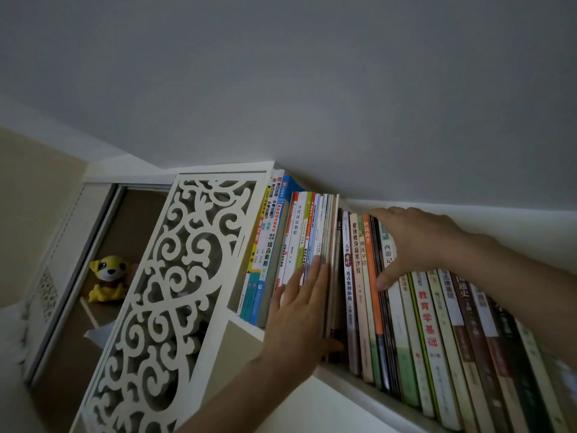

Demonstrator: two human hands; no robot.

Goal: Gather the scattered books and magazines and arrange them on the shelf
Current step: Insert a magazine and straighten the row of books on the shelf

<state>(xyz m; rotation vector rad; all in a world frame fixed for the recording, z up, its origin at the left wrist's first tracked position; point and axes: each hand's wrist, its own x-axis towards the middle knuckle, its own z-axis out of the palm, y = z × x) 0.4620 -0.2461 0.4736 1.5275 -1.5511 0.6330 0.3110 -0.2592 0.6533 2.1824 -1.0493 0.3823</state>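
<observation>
A white shelf (343, 375) holds a long row of upright books (427, 320). A bundle of thin books and magazines (324, 226) sticks out further than its neighbours, beside a narrow gap. My left hand (299, 317) holds this bundle low down, with straight fingers laid over its spines and the thumb hooked round its right side into the gap. My right hand (415, 242) lies spread against the books right of the gap, fingers over their tops and thumb pressed on a spine. More books (268, 245) stand at the left end of the row.
A white carved fretwork panel (175, 292) forms the shelf's left side. Behind it, in a lower brown compartment, sits a yellow plush toy (107, 276). A white wall fills the view above the shelf.
</observation>
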